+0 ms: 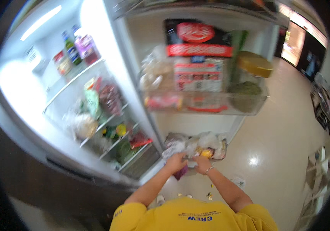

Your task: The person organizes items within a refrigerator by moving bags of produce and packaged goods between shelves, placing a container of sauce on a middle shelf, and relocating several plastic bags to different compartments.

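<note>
Both of my arms reach forward to the low bin of an open fridge door. My left hand is closed, with a purple package hanging just below its fingers. Close beside it, my right hand has its fingers bent inward; whatever they grip is too small and blurred to name. Just beyond the hands, the low bin holds clear plastic bags, a white crumpled bag and a yellow-orange packet.
Above the hands juts a door shelf with a black-and-red pouch, a gold-lidded jar and bagged food. Lit fridge shelves with bottles and bags stand left. Small yellow scraps lie on the floor; a rack is at right.
</note>
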Action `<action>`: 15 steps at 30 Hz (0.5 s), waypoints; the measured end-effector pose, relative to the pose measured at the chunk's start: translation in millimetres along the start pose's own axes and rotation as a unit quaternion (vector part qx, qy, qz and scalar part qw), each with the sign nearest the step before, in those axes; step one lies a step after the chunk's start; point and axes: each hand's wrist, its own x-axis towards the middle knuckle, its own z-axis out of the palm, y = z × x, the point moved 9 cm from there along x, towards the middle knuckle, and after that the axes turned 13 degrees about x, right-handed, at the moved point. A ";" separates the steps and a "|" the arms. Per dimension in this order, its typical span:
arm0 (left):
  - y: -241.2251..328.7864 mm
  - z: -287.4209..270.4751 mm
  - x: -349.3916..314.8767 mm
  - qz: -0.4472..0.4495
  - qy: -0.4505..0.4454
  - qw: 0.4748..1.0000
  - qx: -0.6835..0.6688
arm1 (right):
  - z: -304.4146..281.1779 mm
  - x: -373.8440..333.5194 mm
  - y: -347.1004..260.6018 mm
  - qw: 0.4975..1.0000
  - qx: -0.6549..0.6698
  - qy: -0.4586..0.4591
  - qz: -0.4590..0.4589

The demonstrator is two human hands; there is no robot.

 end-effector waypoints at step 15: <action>-87.2 -20.9 -33.9 -0.183 0.124 0.954 -0.204 | -18.8 -4.8 -41.1 0.973 0.125 0.176 -0.087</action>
